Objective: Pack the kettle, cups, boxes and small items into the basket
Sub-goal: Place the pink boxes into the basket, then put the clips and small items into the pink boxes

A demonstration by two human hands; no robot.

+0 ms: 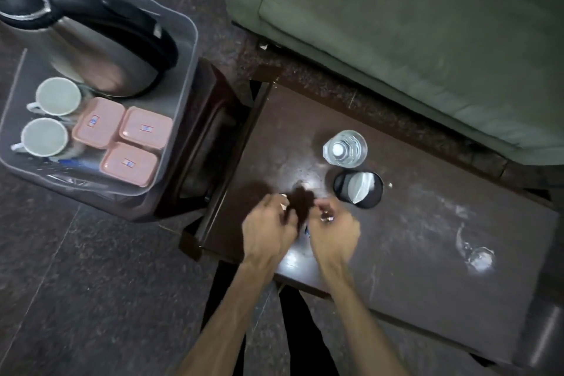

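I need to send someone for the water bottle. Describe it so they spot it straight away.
Start at the dark wooden table in front of the green sofa. Near the table's far edge, beyond the person's hands, stands a clear plastic water bottle, seen from above with its cap on. Its neighbour, a round black kettle base, lies flat and opaque; the bottle is the only see-through thing there.

1. kettle (100, 49): brushed shiny metal body, glossy black plastic handle
2. basket (183, 76): translucent smooth plastic
3. boxes (128, 163): matt pink plastic
4. table (412, 253): glossy dark wood, smeared
5. sofa (427, 40): matt green cloth
6. bottle (345, 148): clear plastic
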